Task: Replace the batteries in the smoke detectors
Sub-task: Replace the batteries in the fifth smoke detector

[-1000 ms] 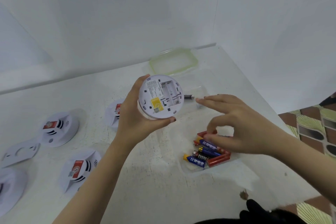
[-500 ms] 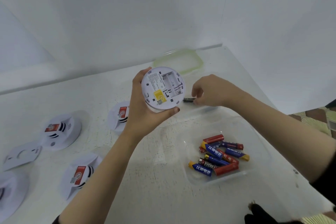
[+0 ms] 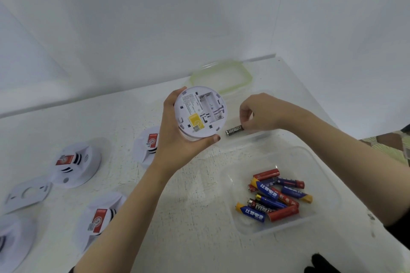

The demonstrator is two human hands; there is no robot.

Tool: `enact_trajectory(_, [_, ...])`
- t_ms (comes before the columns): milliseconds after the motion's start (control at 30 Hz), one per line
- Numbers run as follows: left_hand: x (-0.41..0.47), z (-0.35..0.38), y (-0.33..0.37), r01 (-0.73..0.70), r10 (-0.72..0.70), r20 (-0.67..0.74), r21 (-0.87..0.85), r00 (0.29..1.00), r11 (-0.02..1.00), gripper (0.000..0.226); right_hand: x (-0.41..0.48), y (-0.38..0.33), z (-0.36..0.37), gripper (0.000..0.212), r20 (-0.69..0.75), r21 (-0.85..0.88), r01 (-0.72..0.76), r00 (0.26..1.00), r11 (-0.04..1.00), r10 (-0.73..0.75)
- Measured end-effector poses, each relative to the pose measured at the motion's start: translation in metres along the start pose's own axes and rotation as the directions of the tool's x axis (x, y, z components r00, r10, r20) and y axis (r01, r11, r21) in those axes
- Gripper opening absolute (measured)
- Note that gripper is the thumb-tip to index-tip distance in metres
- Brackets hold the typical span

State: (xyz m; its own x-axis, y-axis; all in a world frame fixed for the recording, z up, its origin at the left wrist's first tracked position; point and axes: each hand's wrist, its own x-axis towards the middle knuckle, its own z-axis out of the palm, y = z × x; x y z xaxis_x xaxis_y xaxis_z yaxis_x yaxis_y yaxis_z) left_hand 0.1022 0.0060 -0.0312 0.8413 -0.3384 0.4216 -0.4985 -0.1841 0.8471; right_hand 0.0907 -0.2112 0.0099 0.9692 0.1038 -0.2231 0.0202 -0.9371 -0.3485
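Observation:
My left hand (image 3: pixel 177 137) grips a round white smoke detector (image 3: pixel 199 113), back side up, with its battery bay open and empty. Just right of it my right hand (image 3: pixel 261 113) pinches one end of a black battery (image 3: pixel 234 130), which lies level and points at the detector. A clear plastic tray (image 3: pixel 324 186) at the lower right holds several red and blue batteries (image 3: pixel 277 197).
Three more detectors (image 3: pixel 75 162) (image 3: pixel 99 217) (image 3: pixel 149 142) rest on the white table, and another shows at the left edge (image 3: pixel 8 241). A white mounting plate (image 3: pixel 26 194) lies far left. A green-rimmed lid (image 3: pixel 221 75) and a second clear tray (image 3: pixel 250 137) sit behind the hands.
My right hand left the tray of batteries, went up to the far clear tray and took hold of the black battery. The detector stayed in my left hand.

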Motion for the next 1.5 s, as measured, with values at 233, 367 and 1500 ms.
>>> enact_trajectory(233, [-0.002, 0.0, -0.001, -0.008, 0.008, 0.003, -0.007, 1.0, 1.0, 0.094, 0.001, -0.002, -0.001, 0.026, 0.109, -0.026, 0.067, 0.992, 0.997, -0.064])
enact_trajectory(367, [-0.003, -0.001, 0.0, -0.006, 0.006, 0.008, -0.015, 1.0, 1.0, 0.093, 0.001, 0.001, -0.002, 0.013, 0.088, 0.044, 0.068, 0.994, 0.997, -0.072])
enact_trajectory(1500, [-0.016, 0.009, 0.032, -0.186, 0.185, 0.053, 0.022, 0.981, 0.982, 0.088, -0.05, -0.032, 0.013, 0.016, -0.695, 0.281, 0.546, 0.683, 0.789, -0.225])
